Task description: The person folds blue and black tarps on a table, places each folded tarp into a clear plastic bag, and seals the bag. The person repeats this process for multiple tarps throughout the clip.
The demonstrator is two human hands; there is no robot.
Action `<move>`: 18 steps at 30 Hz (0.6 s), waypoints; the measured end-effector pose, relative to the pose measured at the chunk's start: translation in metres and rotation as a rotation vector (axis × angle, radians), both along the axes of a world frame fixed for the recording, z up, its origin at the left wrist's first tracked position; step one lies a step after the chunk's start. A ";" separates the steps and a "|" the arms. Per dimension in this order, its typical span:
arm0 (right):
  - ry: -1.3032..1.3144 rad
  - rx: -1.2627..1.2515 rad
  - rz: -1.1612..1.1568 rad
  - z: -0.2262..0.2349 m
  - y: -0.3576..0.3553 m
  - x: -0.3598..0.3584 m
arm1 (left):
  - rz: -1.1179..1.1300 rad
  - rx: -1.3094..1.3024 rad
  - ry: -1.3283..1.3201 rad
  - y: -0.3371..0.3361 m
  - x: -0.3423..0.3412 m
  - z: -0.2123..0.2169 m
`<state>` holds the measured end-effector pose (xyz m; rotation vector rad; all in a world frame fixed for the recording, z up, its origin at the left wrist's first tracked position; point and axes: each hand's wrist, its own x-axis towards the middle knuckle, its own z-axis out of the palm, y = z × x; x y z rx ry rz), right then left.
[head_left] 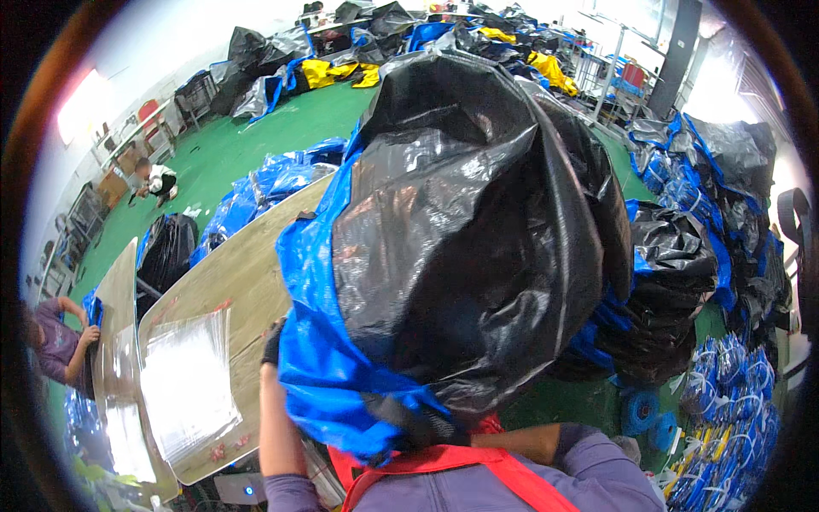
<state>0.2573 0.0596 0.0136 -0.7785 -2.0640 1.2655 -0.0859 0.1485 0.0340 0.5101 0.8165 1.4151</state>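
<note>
1. The person hugs a big black-and-blue plastic bundle (461,230) against the chest; it fills the middle of the view and rises well above both arms.
2. The left hand (273,340) presses on the bundle's lower left side, where the blue sheet wraps under. Its fingers are mostly hidden behind the plastic, so whether they clamp the sheet or lie flat cannot be told.
3. The right hand is buried under the bundle's base; only the right forearm (529,442) shows, and its grasp cannot be told.
4. Just left of the left hand runs the edge of a long wooden table (230,273), with a stack of clear plastic bags (188,384) lying on it.
5. Right of the bundle, heaps of black and blue sheeting (682,256) crowd in.
6. Open green floor (230,149) lies far beyond the table, where another person (158,181) crouches.
</note>
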 end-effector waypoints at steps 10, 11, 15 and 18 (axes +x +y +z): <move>-0.427 0.578 0.699 0.067 0.018 -0.033 | 0.306 -0.021 0.464 -0.132 -0.092 0.013; -0.522 0.582 0.878 0.094 0.044 -0.025 | 0.293 -0.017 0.547 -0.144 -0.105 0.018; -0.042 0.519 0.130 0.171 0.158 -0.013 | 0.280 -0.006 0.661 -0.171 -0.145 0.016; -0.646 0.563 -0.451 0.153 0.239 -0.046 | 0.578 -0.323 1.368 -0.185 -0.145 -0.009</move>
